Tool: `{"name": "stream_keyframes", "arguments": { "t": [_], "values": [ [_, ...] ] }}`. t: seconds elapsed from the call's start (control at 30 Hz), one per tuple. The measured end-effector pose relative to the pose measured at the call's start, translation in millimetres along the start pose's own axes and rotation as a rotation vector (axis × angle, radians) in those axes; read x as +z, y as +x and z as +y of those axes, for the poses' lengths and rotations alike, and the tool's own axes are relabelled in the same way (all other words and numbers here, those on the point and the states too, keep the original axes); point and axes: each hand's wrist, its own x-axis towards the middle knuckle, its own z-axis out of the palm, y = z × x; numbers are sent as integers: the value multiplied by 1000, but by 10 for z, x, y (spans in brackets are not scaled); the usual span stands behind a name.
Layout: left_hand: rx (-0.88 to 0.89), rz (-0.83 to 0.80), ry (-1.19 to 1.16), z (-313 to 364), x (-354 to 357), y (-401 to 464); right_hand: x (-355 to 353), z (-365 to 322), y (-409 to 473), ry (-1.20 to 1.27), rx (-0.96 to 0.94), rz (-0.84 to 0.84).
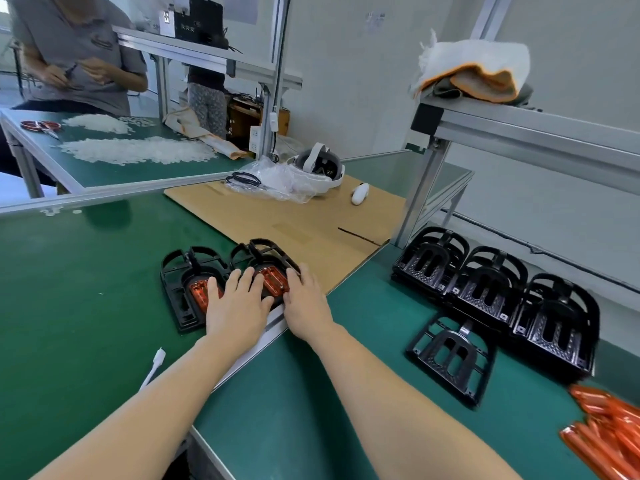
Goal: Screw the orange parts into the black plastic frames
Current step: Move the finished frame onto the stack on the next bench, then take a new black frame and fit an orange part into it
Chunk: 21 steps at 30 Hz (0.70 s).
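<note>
Both hands lie flat, fingers straight: the left hand [239, 306] presses across two black frames [194, 289] side by side on the green counter [69, 289], the right hand [306, 303] braces the nearer frame's edge, likely seating the orange parts [273, 280] before screwing. Spare frames [491, 289] and loose orange parts [609, 431] wait at right
</note>
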Motion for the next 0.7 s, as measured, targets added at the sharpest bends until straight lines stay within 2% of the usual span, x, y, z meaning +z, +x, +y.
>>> {"name": "stream_keyframes", "arguments": {
  "t": [0.1, 0.27, 0.5, 0.6, 0.7],
  "values": [
    [-32, 15, 22, 0, -10, 14, -20, 27, -5, -38, -81, -9],
    [-69, 21, 46, 34, 0, 25, -73, 51, -1, -146, -84, -100],
    [-121, 11, -65, 179, -83, 29, -281, 234, -340, -69, -16, -39],
    [-20, 92, -149, 483, -156, -59, -390, 434, -634, -38, 78, 31],
    [148, 88, -305, 934, -224, -191, -492, 706, -1005, -34, 192, 100]
  ]
}}
